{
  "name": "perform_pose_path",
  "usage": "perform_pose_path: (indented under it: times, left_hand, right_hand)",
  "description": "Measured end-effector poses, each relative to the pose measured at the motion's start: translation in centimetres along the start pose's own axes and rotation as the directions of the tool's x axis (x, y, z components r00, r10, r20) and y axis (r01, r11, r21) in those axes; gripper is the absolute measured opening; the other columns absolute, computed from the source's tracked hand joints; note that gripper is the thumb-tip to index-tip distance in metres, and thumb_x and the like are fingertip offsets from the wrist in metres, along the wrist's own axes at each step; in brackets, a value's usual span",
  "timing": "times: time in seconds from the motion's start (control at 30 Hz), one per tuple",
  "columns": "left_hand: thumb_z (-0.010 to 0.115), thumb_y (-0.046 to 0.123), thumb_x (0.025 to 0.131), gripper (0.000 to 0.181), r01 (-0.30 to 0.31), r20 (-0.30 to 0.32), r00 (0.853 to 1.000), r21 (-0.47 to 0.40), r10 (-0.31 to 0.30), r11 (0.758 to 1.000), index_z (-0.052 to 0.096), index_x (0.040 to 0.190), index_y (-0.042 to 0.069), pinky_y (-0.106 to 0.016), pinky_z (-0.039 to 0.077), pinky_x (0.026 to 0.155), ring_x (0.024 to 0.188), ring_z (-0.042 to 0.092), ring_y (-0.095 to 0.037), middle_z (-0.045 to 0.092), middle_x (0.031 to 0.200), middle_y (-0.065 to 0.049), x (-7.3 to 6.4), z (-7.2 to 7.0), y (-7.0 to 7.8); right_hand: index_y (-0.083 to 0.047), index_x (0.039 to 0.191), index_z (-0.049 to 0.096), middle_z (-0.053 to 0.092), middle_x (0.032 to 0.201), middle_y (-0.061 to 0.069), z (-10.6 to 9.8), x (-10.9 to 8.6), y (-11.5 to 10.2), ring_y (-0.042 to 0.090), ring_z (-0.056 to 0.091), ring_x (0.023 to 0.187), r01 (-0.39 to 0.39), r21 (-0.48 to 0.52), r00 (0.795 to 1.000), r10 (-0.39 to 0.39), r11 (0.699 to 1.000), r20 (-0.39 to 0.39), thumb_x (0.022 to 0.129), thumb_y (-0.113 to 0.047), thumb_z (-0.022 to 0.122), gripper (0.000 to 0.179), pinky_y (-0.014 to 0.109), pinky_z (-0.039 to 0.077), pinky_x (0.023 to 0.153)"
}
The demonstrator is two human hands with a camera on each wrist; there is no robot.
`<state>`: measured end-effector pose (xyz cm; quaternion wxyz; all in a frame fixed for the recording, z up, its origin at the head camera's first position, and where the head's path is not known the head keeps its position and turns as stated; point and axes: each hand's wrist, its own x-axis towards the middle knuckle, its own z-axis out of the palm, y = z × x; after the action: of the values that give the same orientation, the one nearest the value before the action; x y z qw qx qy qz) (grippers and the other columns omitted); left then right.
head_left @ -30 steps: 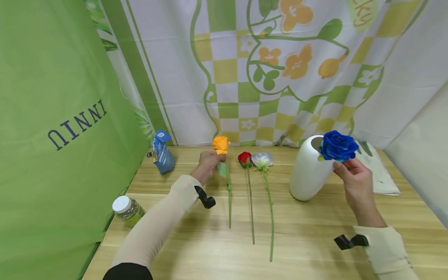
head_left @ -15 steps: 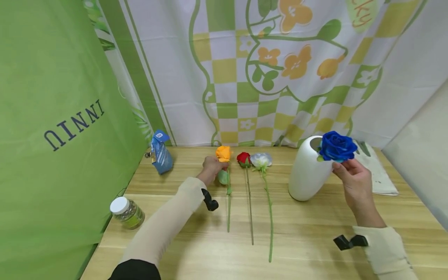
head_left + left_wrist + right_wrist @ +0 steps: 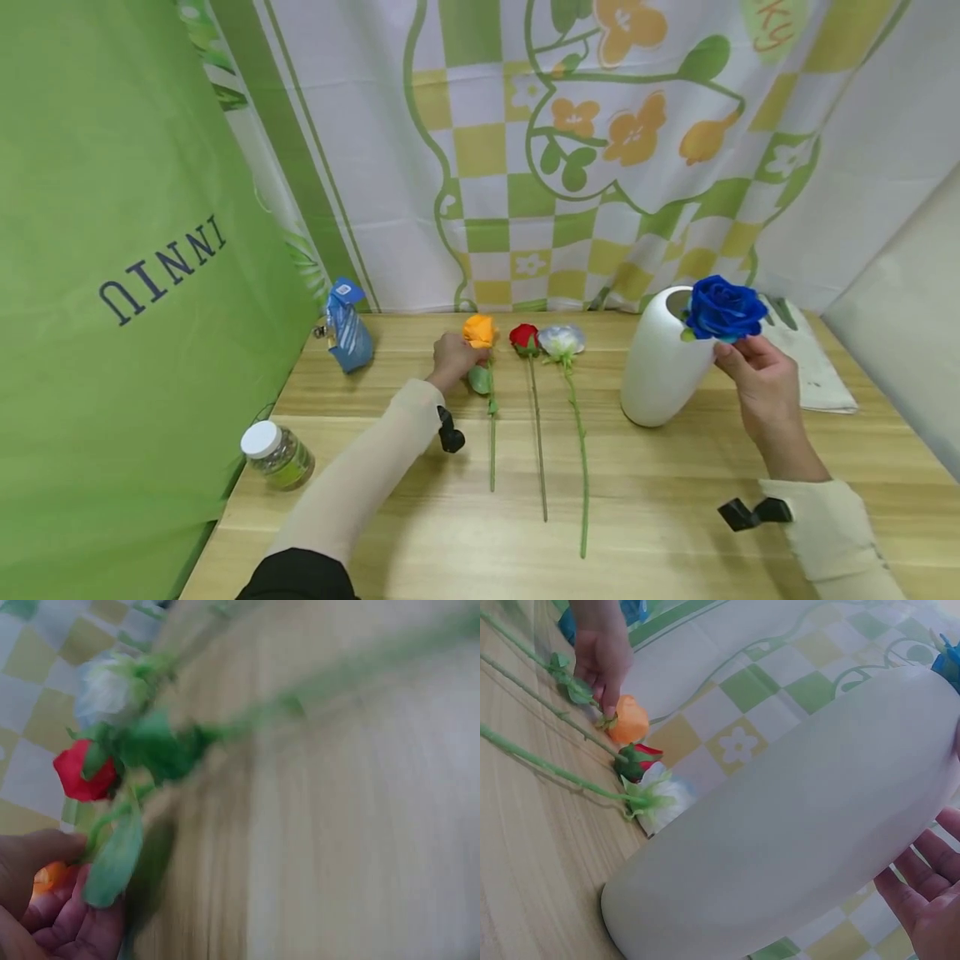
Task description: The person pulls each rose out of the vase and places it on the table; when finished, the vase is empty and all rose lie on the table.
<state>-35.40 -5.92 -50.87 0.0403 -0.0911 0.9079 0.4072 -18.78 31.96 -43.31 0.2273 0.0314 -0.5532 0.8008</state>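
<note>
My left hand [image 3: 454,358] pinches the stem of an orange rose [image 3: 479,331] just under its bloom; the stem lies along the table. In the left wrist view a green leaf [image 3: 116,859] hangs by the fingers. Beside it lie a red rose [image 3: 524,338] and a white rose [image 3: 562,342]. A blue rose [image 3: 725,308] leans over the rim of a tall white vase [image 3: 660,367], its stem hidden. My right hand [image 3: 767,387] is just below that bloom, at the vase's upper side. In the right wrist view its fingers [image 3: 922,877] are loosely extended against or close to the vase.
A clear jar with a white lid [image 3: 276,454] stands at the table's left, near the left forearm. Behind it is a blue packet [image 3: 348,329]. A pale folded cloth [image 3: 817,367] lies right of the vase. A patterned curtain [image 3: 375,167] hangs along the back.
The left hand has lowered the orange rose toward the person, bringing its bloom level with the red one. The right hand, blue rose and vase have stayed in place.
</note>
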Motion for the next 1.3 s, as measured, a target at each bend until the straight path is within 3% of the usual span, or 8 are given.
perform_pose_path:
  times: [0.1,0.27,0.4,0.57,0.83,1.03,1.17,1.3]
  left_hand:
    - [0.085,0.033,0.075,0.042,-0.066,-0.016,0.998,0.077,0.068,0.995,0.052,0.056,0.015,-0.021,0.036,0.042,0.047,0.046,-0.012,0.049,0.051,0.004,-0.1,-0.5,-0.1]
    - [0.078,0.039,0.079,0.045,-0.137,-0.038,0.989,0.082,0.140,0.987,0.050,0.051,0.017,-0.021,0.029,0.037,0.040,0.038,-0.009,0.045,0.046,0.005,-0.8,-1.9,0.5]
    - [0.072,0.039,0.085,0.045,-0.258,-0.138,0.954,0.073,0.266,0.963,0.050,0.051,0.020,-0.022,0.027,0.039,0.042,0.034,-0.008,0.044,0.044,0.007,-1.4,-3.0,1.5]
    - [0.066,0.029,0.088,0.027,-0.442,-0.190,0.881,-0.007,0.433,0.897,0.065,0.064,0.018,-0.022,0.041,0.047,0.046,0.046,-0.010,0.061,0.056,0.004,-2.1,-3.6,3.4]
    - [0.067,0.021,0.092,0.017,-0.624,-0.077,0.779,-0.188,0.622,0.759,0.077,0.094,0.007,-0.023,0.057,0.067,0.071,0.068,-0.012,0.076,0.084,-0.006,-4.8,-2.5,8.1]
    - [0.067,0.019,0.093,0.014,-0.724,0.022,0.658,-0.254,0.752,0.641,0.075,0.102,0.010,-0.016,0.056,0.069,0.076,0.067,-0.006,0.075,0.088,-0.003,-7.7,-1.5,13.3]
    - [0.067,0.017,0.094,0.014,-0.768,0.058,0.591,-0.262,0.804,0.584,0.073,0.103,0.008,-0.012,0.056,0.070,0.077,0.065,-0.003,0.075,0.089,-0.002,-9.4,-1.3,17.0]
    - [0.071,0.020,0.092,0.024,-0.826,0.095,0.497,-0.254,0.863,0.504,0.072,0.112,0.006,-0.012,0.056,0.078,0.090,0.067,-0.006,0.075,0.102,-0.005,-10.9,-1.1,19.9]
  right_hand:
    - [-0.010,0.096,0.076,0.077,0.090,-0.005,0.1,0.0,0.0,0.003,0.071,0.081,0.009,-0.006,1.000,-0.010,1.000,-0.009,0.093,0.007,0.062,0.023,0.014,0.059,0.077]
    - [-0.010,0.098,0.076,0.078,0.092,-0.005,0.2,-0.1,0.0,0.003,0.072,0.083,0.013,0.005,1.000,-0.013,1.000,0.002,0.093,0.006,0.062,0.022,0.014,0.059,0.078]
    - [-0.011,0.100,0.076,0.078,0.095,-0.006,0.2,-0.2,-0.1,0.002,0.072,0.086,0.006,0.011,1.000,-0.006,1.000,0.021,0.093,0.005,0.062,0.022,0.014,0.059,0.078]
    - [-0.011,0.101,0.076,0.078,0.097,-0.006,0.3,-0.3,-0.1,0.002,0.072,0.087,-0.003,0.008,1.000,0.003,1.000,0.017,0.093,0.003,0.063,0.021,0.014,0.059,0.078]
    - [-0.010,0.103,0.075,0.077,0.095,-0.005,0.0,-0.3,-0.1,0.003,0.072,0.086,-0.025,0.003,1.000,0.025,1.000,0.006,0.093,0.003,0.063,0.020,0.014,0.059,0.078]
    - [-0.009,0.104,0.075,0.078,0.097,-0.005,-0.2,-0.3,0.0,0.004,0.072,0.087,-0.015,0.006,1.000,0.014,1.000,0.014,0.093,0.004,0.063,0.021,0.015,0.059,0.078]
    - [-0.009,0.102,0.075,0.078,0.096,-0.004,-0.1,-0.2,0.1,0.004,0.073,0.086,0.004,0.009,1.000,-0.004,1.000,0.015,0.092,0.005,0.063,0.021,0.015,0.060,0.078]
    - [-0.008,0.101,0.075,0.078,0.094,-0.004,0.1,-0.2,0.1,0.004,0.072,0.085,0.019,-0.004,1.000,-0.019,1.000,0.016,0.093,0.005,0.063,0.020,0.015,0.059,0.079]
